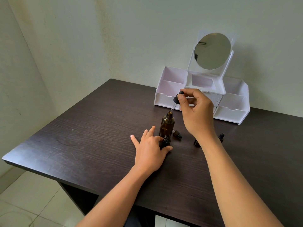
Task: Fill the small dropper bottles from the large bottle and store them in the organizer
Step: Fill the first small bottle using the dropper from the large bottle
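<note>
Head view: right hand (198,112) fingers (181,101) clamped on dropper (176,99), glass tip just above open neck of large bottle (167,125) on table (82,136). Left hand (149,151) thumb and forefinger grip small bottle (166,141), touching large bottle. Organizer (232,113) behind.

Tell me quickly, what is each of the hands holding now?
Left hand: pinches the small dropper bottle.
Right hand: holds the dropper above the large amber bottle.

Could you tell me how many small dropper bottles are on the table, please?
3: one small bottle in the left hand; two either side of the right wrist, partly hidden. More may be hidden.
</note>
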### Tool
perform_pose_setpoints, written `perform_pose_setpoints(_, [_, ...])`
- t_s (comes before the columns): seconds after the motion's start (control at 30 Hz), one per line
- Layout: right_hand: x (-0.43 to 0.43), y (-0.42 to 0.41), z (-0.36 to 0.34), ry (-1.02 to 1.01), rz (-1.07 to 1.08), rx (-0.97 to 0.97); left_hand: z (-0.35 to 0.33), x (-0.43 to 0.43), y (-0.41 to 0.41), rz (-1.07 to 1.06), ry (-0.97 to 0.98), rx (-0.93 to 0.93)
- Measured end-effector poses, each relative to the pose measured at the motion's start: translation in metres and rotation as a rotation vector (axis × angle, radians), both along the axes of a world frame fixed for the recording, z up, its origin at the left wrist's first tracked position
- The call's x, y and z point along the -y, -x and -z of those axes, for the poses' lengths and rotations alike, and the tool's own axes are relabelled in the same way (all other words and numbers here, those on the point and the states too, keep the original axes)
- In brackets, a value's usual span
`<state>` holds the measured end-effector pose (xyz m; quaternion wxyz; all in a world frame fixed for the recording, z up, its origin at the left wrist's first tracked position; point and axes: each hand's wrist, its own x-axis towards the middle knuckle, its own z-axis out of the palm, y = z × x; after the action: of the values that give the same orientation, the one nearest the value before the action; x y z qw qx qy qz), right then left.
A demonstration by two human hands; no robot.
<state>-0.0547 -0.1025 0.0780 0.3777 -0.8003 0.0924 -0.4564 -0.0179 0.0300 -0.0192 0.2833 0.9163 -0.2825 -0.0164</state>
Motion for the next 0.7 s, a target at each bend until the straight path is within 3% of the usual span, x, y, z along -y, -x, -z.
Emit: perform_pose_setpoints(0.7, [0.004, -0.012, 0.008, 0.059, 0.016, -0.069, 0.001, 0.000, -0.001, 0.005, 0.006, 0.001])
